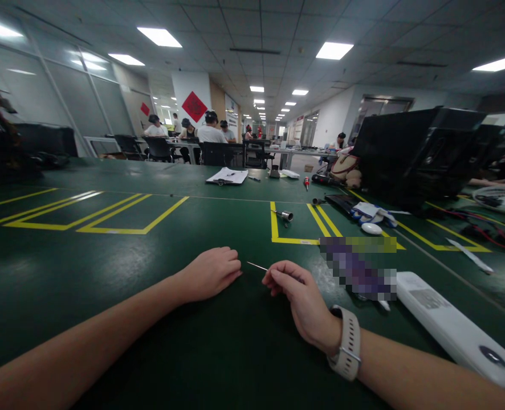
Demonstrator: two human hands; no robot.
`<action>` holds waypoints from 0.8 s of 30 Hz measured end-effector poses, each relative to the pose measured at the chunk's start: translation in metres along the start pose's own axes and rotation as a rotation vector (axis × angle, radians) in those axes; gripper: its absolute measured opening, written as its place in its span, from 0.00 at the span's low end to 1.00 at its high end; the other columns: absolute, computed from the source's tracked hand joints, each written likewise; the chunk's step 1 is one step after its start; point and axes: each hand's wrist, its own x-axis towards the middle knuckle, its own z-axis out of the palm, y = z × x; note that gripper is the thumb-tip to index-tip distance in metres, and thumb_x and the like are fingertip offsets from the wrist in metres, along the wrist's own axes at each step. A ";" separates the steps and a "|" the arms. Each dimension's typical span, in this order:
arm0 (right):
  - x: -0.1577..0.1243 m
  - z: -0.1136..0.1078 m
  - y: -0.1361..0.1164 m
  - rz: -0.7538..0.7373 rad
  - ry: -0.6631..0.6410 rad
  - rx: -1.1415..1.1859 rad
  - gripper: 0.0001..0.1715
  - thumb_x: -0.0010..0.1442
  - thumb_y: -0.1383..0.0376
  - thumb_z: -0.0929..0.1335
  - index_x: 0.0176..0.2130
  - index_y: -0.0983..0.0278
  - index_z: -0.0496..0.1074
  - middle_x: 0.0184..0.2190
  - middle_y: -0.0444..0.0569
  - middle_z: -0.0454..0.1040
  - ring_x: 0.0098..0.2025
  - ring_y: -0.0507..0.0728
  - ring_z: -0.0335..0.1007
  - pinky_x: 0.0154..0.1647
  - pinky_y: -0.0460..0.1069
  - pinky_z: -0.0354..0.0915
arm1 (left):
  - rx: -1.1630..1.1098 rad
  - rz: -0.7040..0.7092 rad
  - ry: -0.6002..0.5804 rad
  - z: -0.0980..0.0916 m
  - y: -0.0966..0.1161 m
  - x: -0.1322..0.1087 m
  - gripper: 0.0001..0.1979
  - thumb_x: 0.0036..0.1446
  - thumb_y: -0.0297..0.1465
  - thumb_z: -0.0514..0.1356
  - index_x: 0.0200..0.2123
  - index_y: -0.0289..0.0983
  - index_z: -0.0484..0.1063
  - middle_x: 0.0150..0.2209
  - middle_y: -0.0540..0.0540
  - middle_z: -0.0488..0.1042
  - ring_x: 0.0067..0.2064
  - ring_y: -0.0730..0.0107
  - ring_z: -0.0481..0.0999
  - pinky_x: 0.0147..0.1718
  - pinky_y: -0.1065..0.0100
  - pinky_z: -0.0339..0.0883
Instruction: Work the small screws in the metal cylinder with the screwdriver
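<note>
My right hand (pixel 293 290), with a pale watch on its wrist, pinches a thin metal rod (pixel 256 266) whose tip points left. My left hand (pixel 213 273) lies on the green table (pixel 150 273) just left of that tip, fingers curled and pressed together, back of the hand up. Whatever is under its fingers is hidden. The rod's tip and my left hand do not touch. Beyond my right hand, a small metal cylinder with a thin shaft (pixel 285 216) lies inside a yellow-taped outline.
A long white device (pixel 457 324) and a blurred-out purple patch (pixel 357 270) are on the right. Farther back are white gloves (pixel 372 213), a white oval object (pixel 371 228), a red screwdriver (pixel 306 183), a clipboard (pixel 228 176) and black equipment (pixel 419 154). People sit at far tables.
</note>
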 end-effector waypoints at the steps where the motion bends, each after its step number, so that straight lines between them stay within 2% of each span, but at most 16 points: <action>1: 0.000 0.000 0.000 0.006 -0.005 -0.002 0.07 0.53 0.63 0.66 0.29 0.65 0.71 0.28 0.47 0.71 0.32 0.54 0.64 0.33 0.49 0.59 | 0.013 -0.019 0.002 0.001 -0.006 0.000 0.10 0.59 0.29 0.49 0.29 0.36 0.67 0.30 0.47 0.67 0.32 0.69 0.66 0.31 0.68 0.60; 6: 0.000 -0.001 0.000 -0.003 -0.017 -0.006 0.07 0.54 0.63 0.66 0.30 0.65 0.71 0.29 0.47 0.71 0.32 0.54 0.64 0.34 0.49 0.59 | 0.072 -0.167 0.018 0.005 -0.046 -0.008 0.14 0.60 0.32 0.46 0.30 0.35 0.68 0.31 0.45 0.68 0.33 0.66 0.68 0.33 0.66 0.61; 10: 0.000 -0.003 0.001 -0.006 -0.040 -0.010 0.08 0.55 0.63 0.65 0.30 0.64 0.71 0.30 0.47 0.71 0.34 0.54 0.64 0.35 0.50 0.59 | 0.050 -0.346 0.028 0.006 -0.082 -0.022 0.15 0.58 0.37 0.46 0.38 0.35 0.68 0.36 0.42 0.69 0.38 0.62 0.70 0.36 0.64 0.63; 14: 0.001 -0.004 0.002 -0.007 -0.047 -0.015 0.08 0.56 0.63 0.65 0.31 0.65 0.71 0.30 0.47 0.71 0.34 0.54 0.64 0.35 0.50 0.59 | 0.000 -0.541 0.065 0.009 -0.111 -0.037 0.21 0.55 0.43 0.48 0.45 0.35 0.66 0.42 0.39 0.70 0.42 0.56 0.71 0.42 0.61 0.63; 17: 0.001 -0.003 0.002 -0.005 -0.038 -0.004 0.07 0.55 0.64 0.65 0.30 0.65 0.71 0.29 0.47 0.71 0.33 0.53 0.64 0.34 0.49 0.59 | -0.089 -0.614 0.072 0.012 -0.124 -0.045 0.28 0.52 0.49 0.48 0.47 0.35 0.65 0.47 0.38 0.70 0.48 0.54 0.69 0.46 0.60 0.63; 24: 0.001 -0.002 0.002 -0.014 -0.041 0.008 0.07 0.54 0.63 0.65 0.29 0.65 0.72 0.29 0.46 0.71 0.32 0.53 0.64 0.34 0.49 0.59 | -0.277 -0.620 0.013 0.018 -0.131 -0.048 0.34 0.50 0.53 0.47 0.52 0.35 0.63 0.55 0.39 0.65 0.55 0.53 0.64 0.52 0.59 0.58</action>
